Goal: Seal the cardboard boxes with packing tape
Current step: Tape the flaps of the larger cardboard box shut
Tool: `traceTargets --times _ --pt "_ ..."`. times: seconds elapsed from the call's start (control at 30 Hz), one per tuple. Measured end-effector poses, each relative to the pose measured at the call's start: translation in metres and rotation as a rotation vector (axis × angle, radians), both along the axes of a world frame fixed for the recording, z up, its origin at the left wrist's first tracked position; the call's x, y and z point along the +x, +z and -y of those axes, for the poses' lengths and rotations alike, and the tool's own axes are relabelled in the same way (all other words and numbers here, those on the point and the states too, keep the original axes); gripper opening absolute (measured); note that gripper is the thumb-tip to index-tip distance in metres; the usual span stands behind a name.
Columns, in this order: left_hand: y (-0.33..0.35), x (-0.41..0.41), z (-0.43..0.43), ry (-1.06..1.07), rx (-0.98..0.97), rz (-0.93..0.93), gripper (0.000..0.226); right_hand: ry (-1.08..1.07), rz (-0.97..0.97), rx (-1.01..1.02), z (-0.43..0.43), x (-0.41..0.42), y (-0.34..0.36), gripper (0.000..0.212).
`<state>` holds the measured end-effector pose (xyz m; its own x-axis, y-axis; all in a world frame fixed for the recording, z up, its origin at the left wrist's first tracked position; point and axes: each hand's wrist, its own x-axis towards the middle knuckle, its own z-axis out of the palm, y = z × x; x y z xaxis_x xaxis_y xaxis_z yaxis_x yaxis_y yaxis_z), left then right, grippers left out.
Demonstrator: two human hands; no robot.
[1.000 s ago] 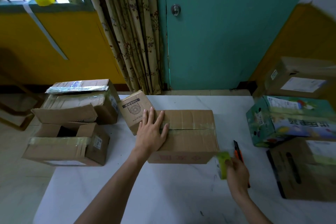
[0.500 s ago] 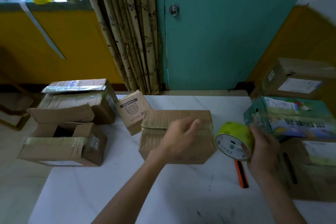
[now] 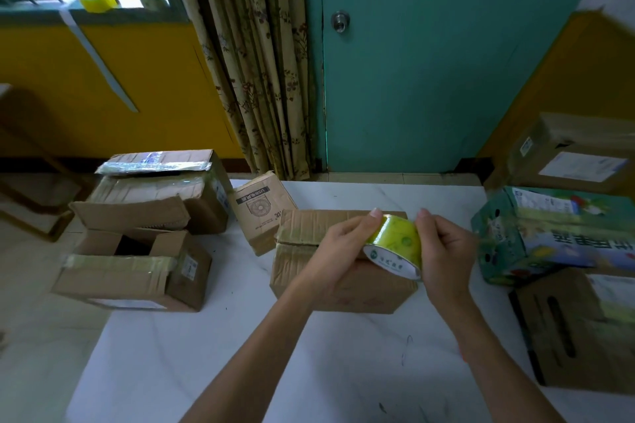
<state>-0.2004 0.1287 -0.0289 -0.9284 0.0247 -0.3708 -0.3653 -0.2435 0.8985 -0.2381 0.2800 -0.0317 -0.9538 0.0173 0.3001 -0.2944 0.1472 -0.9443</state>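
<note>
Yellow tape roll (image 3: 398,241), axis toward viewer

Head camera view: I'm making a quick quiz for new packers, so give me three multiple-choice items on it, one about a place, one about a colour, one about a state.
1. The yellow-green packing tape roll gripped by the left hand and right hand is:
A on the window ledge
B above the closed brown cardboard box
C on the floor

2. The door behind the white table is:
A teal
B red
C black

3. The low brown cardboard box at near left is:
A flattened
B fully sealed
C open on top

Answers:
1 B, both hands hold it over that box's top.
2 A, its whole panel is teal.
3 C, a dark gap shows between its raised flaps.
</note>
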Motion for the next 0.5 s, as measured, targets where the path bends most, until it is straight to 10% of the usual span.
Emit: traceTargets --times 0.27,0.5 --pt "-0.009 0.008 0.006 0.188 -0.281 -0.195 0.025 0.07 -0.093 0.164 0.015 -0.001 -0.005 0.051" --pt "-0.009 0.015 0.002 0.128 -0.506 -0.324 0.054 0.051 -0.153 0.233 0.024 -0.008 -0.004 0.043"
